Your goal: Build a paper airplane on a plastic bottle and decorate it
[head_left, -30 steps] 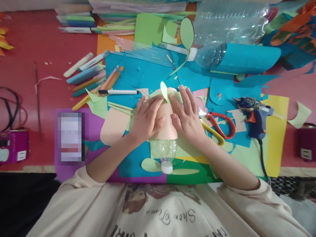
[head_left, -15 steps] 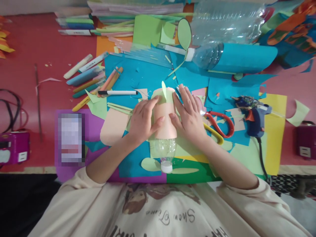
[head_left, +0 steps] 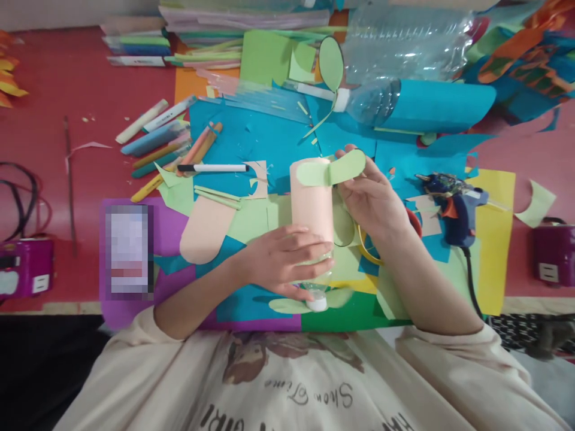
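A clear plastic bottle wrapped in peach paper (head_left: pixel 311 200) lies lengthwise in front of me, its white cap (head_left: pixel 317 304) toward my chest. My left hand (head_left: pixel 281 260) is wrapped round the bottle's lower part near the neck. My right hand (head_left: pixel 371 197) is on the bottle's right side, its fingers pinched on a light green oval paper piece (head_left: pixel 333 170) stuck at the bottle's far end. A peach paper shape (head_left: pixel 204 229) lies flat to the left of the bottle.
A blue glue gun (head_left: pixel 453 206) with its cord lies to the right, with red-handled scissors (head_left: pixel 413 220) partly hidden under my right wrist. Markers (head_left: pixel 168 143) and a black-capped pen (head_left: pixel 214 168) lie at the left. A large clear bottle with a blue paper roll (head_left: pixel 417 102) lies behind. Paper scraps cover the table.
Both hands were pressed flat on the wrapped bottle. Now the left hand grips it near the neck, the bottle is raised, and the right hand holds the green oval piece at its far end.
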A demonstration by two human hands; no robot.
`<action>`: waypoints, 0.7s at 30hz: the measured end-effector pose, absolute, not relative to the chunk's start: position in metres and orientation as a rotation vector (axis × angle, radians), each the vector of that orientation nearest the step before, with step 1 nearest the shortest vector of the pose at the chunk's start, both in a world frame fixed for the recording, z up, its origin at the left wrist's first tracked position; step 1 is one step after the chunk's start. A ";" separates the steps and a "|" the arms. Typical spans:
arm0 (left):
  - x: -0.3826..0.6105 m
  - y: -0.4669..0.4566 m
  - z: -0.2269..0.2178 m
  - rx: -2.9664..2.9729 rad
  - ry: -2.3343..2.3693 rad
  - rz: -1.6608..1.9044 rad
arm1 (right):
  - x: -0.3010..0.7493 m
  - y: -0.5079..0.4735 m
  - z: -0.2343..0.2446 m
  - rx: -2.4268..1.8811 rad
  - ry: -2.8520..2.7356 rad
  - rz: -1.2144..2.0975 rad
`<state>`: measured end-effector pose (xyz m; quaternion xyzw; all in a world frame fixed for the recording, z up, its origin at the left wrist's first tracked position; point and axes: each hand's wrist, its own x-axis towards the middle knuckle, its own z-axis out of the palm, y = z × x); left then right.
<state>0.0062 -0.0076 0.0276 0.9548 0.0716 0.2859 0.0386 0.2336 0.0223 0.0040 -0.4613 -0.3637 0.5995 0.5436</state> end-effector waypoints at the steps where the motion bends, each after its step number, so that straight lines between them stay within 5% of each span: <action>1: 0.007 -0.009 0.027 2.945 0.218 0.846 | 0.234 0.023 0.003 -1.094 -0.867 1.428; 10: -0.005 0.013 0.012 2.868 0.566 0.910 | 0.255 0.030 -0.011 -1.201 -1.412 1.224; 21: -0.016 0.022 0.008 2.547 0.856 0.803 | 0.247 0.023 0.006 -1.251 -1.344 1.359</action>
